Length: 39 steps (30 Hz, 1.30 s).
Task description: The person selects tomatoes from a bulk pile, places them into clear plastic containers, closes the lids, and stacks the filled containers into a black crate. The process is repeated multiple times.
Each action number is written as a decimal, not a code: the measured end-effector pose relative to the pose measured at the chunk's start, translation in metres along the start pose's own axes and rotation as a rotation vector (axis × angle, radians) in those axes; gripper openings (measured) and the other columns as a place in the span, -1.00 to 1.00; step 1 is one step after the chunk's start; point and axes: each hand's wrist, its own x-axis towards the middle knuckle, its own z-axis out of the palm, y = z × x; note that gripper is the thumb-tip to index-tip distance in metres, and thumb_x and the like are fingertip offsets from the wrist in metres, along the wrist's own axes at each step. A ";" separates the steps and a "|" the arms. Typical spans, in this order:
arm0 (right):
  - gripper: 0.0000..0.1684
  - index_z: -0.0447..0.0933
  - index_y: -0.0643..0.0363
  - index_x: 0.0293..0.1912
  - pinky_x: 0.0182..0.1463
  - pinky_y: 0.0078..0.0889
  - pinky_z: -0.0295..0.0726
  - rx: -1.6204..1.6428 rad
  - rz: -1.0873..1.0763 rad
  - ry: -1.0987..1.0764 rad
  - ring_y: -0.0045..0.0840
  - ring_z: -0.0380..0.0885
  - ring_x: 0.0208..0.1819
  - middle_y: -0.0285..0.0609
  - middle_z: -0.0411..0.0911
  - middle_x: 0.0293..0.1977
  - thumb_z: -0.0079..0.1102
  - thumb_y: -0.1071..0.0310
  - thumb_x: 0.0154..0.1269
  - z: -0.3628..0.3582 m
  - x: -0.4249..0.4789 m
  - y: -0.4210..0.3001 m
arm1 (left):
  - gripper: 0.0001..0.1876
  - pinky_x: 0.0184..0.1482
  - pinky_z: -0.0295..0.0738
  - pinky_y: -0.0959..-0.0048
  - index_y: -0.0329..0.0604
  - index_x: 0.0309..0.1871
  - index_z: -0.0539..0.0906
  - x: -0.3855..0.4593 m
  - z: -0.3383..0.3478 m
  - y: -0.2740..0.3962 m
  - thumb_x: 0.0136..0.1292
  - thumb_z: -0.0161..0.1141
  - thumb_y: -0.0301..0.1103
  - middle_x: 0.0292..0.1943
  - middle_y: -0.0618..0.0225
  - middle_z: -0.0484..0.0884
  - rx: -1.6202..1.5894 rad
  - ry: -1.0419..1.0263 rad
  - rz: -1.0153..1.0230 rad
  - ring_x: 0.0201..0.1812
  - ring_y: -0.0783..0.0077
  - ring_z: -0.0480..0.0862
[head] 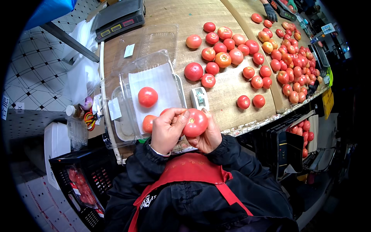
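Both bare hands hold one large red tomato (196,123) just above the table's near edge. My left hand (168,130) is at its left side, thumb and fingertips pinched together by the stem end. My right hand (209,134) cups the tomato from the right and below. To the left lies a clear plastic clamshell box (124,95) with its lid up and a white paper liner (171,74). A red tomato (147,97) rests on the liner, another (148,123) lies nearer me, and part of a third shows behind my left hand. A white dispenser (199,98) stands right of the box.
Loose tomatoes (223,59) spread over the wooden table, with a larger pile (298,63) beyond a raised strip (271,84). A scale (120,18) stands at upper left. A co-worker's gloved hand (270,13) is at upper right. A black crate (84,177) with packed tomatoes stands below left.
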 end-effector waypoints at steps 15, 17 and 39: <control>-0.26 0.40 0.19 -0.13 -0.69 -0.53 0.35 0.033 0.093 -0.024 -0.46 0.39 -0.72 -0.13 0.49 -0.50 -0.46 -0.31 0.35 -0.013 -0.012 -0.021 | -0.54 -0.30 0.38 0.71 -0.39 0.24 0.39 -0.007 0.002 -0.004 0.32 0.13 -0.39 -0.39 0.45 0.55 0.048 -0.303 0.007 -0.39 0.74 0.49; -0.25 0.40 0.19 -0.12 -0.72 -0.55 0.31 0.049 0.108 -0.046 -0.46 0.38 -0.72 -0.11 0.49 -0.50 -0.47 -0.32 0.34 -0.015 -0.012 -0.024 | -0.51 -0.41 0.30 0.72 -0.38 0.27 0.35 -0.009 0.001 0.002 0.32 0.14 -0.40 -0.47 0.53 0.47 -0.027 -0.369 -0.038 -0.48 0.79 0.40; -0.09 0.45 0.27 -0.10 -0.71 -0.56 0.31 0.138 0.269 -0.251 -0.40 0.40 -0.67 0.11 0.53 -0.41 -0.55 -0.40 0.28 -0.045 -0.008 -0.024 | -0.61 -0.36 0.43 0.72 -0.41 0.15 0.46 -0.011 0.017 0.008 0.27 0.18 -0.50 -0.53 0.62 0.33 -0.160 -0.331 -0.171 -0.46 0.80 0.40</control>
